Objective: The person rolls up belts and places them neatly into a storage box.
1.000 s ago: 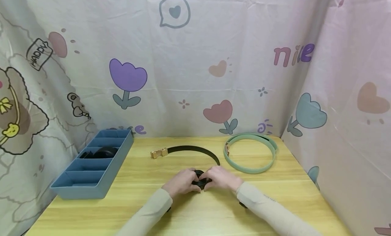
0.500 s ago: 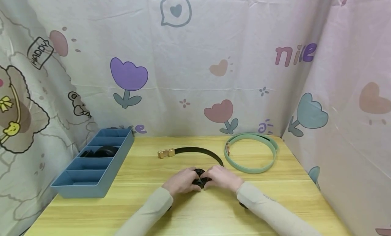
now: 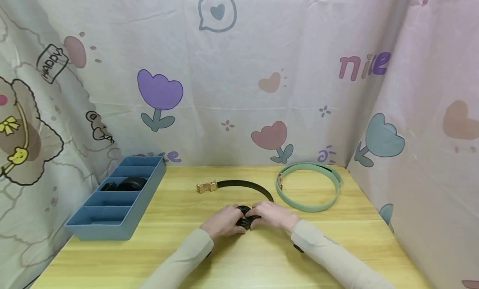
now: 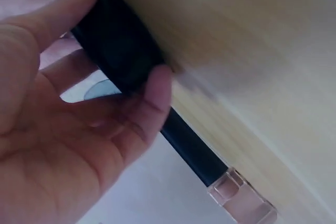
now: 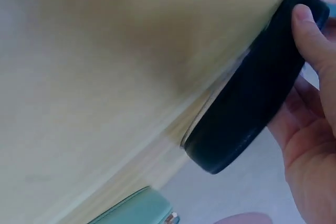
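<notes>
A black belt, partly wound into a coil (image 3: 244,223), stands on its edge on the table between both hands. Its unrolled part (image 3: 239,183) curves away behind the coil and ends at a gold buckle (image 3: 207,187). My left hand (image 3: 223,222) holds the coil's left side, thumb and fingers round it; the left wrist view shows the dark strap (image 4: 118,40) between them. From the right, my right hand (image 3: 272,215) grips the coil, and the right wrist view has its thumb on the outer strap (image 5: 252,82). The fingers hide part of the coil.
At the back right lies a green belt (image 3: 308,208) in a loose ring. A blue divided box (image 3: 129,222) stands on the left, with a rolled black belt (image 3: 132,184) in one compartment. A printed curtain (image 3: 224,72) hangs behind the wooden table (image 3: 258,264).
The buckle end of the black belt has shifted right, towards the coil. Both hands stay at the coil with nearly the same hold. The head view has turned slightly.
</notes>
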A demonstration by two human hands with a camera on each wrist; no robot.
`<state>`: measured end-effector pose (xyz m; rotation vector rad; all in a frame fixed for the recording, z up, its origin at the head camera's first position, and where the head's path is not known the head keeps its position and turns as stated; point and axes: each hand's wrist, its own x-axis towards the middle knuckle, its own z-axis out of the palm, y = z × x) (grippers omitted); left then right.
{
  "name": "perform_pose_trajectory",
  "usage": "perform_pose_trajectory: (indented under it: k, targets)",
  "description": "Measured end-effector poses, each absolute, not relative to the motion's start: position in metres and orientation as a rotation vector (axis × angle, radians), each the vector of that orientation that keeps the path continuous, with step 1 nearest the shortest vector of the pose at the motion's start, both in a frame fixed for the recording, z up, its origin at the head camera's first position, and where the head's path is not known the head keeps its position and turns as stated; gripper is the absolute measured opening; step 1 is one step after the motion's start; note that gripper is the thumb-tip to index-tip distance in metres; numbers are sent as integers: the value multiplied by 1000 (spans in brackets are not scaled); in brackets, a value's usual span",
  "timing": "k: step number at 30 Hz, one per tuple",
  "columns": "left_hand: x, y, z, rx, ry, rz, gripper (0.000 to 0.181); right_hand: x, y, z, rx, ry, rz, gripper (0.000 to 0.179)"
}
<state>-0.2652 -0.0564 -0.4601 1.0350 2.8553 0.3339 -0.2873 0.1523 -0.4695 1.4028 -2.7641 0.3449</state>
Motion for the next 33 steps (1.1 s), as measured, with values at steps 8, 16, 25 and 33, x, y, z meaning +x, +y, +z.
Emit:
perform_pose_trajectory:
  k: [8, 16, 25, 33]
  targets:
    - [-265, -56, -457, 1052, 2862, 328, 29, -291, 157, -469, 1433, -2827, 458, 43]
    - [-260, -58, -458, 939, 2833, 364, 27, -289, 148, -474, 1420, -2769, 399, 36]
    - [-263, -52, -464, 960, 2928, 397, 24, -291, 153, -475, 1423, -2772, 442, 38]
    - [-270, -58, -463, 1075, 2818, 402, 31, -297, 162, -467, 1405, -2824, 358, 47]
